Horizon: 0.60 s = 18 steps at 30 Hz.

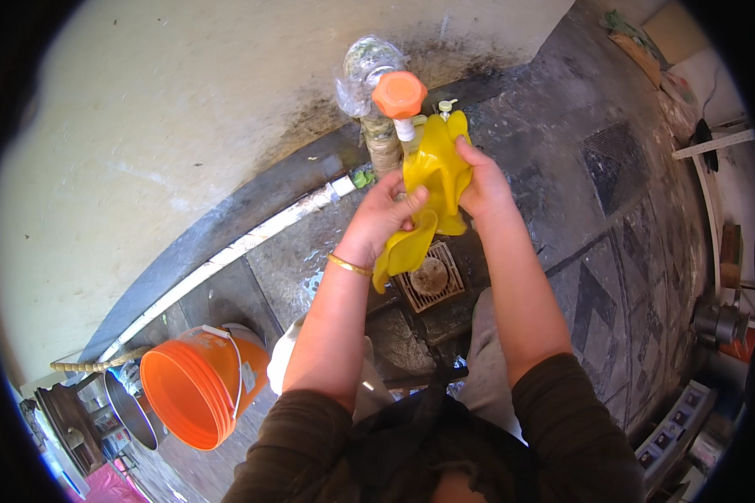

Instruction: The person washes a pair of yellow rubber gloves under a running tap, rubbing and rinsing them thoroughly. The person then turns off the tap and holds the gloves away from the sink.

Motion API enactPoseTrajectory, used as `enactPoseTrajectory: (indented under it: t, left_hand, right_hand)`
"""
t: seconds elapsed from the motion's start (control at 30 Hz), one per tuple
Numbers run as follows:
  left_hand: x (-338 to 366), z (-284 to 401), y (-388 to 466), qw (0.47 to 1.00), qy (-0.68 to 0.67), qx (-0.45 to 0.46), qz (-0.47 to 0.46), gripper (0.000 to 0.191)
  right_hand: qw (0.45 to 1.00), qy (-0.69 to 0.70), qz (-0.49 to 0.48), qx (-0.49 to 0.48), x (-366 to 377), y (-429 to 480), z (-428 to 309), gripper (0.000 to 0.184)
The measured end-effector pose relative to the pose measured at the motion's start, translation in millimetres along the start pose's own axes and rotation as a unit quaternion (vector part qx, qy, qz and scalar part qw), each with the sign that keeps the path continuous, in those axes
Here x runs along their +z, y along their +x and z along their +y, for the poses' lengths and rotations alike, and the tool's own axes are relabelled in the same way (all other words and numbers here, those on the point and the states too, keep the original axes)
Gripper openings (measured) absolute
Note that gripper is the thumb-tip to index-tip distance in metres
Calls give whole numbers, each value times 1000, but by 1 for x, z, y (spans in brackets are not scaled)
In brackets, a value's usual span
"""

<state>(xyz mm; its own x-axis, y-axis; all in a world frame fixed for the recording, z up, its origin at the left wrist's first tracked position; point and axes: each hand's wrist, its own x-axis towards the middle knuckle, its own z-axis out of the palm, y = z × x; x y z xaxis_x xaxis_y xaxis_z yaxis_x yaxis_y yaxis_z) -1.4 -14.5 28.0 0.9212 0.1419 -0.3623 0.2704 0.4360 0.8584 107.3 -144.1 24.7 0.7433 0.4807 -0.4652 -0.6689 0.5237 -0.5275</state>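
Observation:
My left hand (pixel 387 210) grips the near left side of a shiny, wet-looking yellow rubber glove (pixel 439 157). On the far side, my right hand (pixel 483 179) pinches the same glove between thumb and fingers. The glove is creased, and its lower end hangs past my left wrist, where a gold-coloured bangle (pixel 350 265) sits. Just beyond the glove stands a tap with an orange knob (pixel 400 94) and a white plastic neck (pixel 404 129). The glove partly covers the tap's outlet. Below it, a metal floor drain (pixel 430 276) lies in the wet floor.
A plastic-wrapped standpipe (pixel 380 141) rises by the wall, with a white pipe (pixel 239 245) running along its foot. To my left, an orange bucket (pixel 185 393) is tipped over near a dark round pan (pixel 132 409). Metal pots (pixel 720 324) stand far right.

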Motion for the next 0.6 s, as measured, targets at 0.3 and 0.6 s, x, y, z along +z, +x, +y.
enactPoseTrajectory:
  t: [0.3,0.6]
  left_hand:
    - [-13,0,4,998,-10,-60,-26,20]
    - [-10,0,4,996,-51,-57,52,20]
  right_hand:
    - [990,30,-125,-65,-7,-6,-11,38]
    - [997,6,-41,-65,-8,2,0,38]
